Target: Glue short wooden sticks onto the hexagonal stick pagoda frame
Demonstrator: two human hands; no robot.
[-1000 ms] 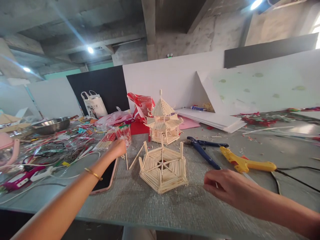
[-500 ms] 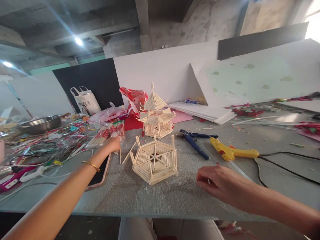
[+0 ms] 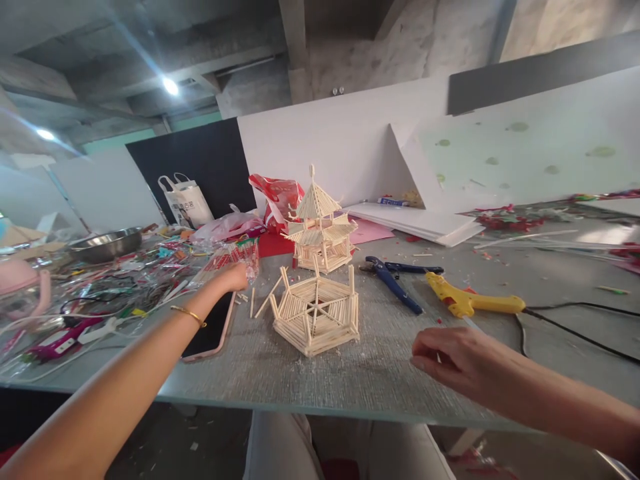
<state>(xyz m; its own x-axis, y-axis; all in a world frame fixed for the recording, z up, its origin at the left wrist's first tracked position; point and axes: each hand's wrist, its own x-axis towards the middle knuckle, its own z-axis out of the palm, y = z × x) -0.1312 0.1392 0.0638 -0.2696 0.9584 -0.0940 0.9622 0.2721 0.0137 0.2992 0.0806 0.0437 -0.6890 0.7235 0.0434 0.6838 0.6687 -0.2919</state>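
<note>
My left hand (image 3: pixel 235 277) reaches past the phone (image 3: pixel 213 327) to a plastic-wrapped bundle of thin red and pale sticks (image 3: pixel 225 257). Its fingers look curled downward, and whatever they pinch is hidden. A few short loose sticks (image 3: pixel 253 301) lie close by. In front of me sits a six-sided wooden stick base (image 3: pixel 316 317) with short upright posts at its corners. Behind it stands a stick pagoda model (image 3: pixel 320 230) with a pointed roof. My right hand (image 3: pixel 443 353) rests on the table to the right of the base, fingers loosely curled around nothing visible.
Blue-handled pliers (image 3: pixel 397 283) and a yellow hot glue gun (image 3: pixel 473 300) with a black cord lie at right. White boards (image 3: pixel 420 223) are stacked behind. At left are a steel bowl (image 3: pixel 107 243), a purple power strip (image 3: pixel 65 340), cables and plastic scraps.
My view has turned slightly left, so everything sits farther right, and a pink vessel shows at the left edge. My right hand has shifted slightly right. The left hand stays by the sticks.
</note>
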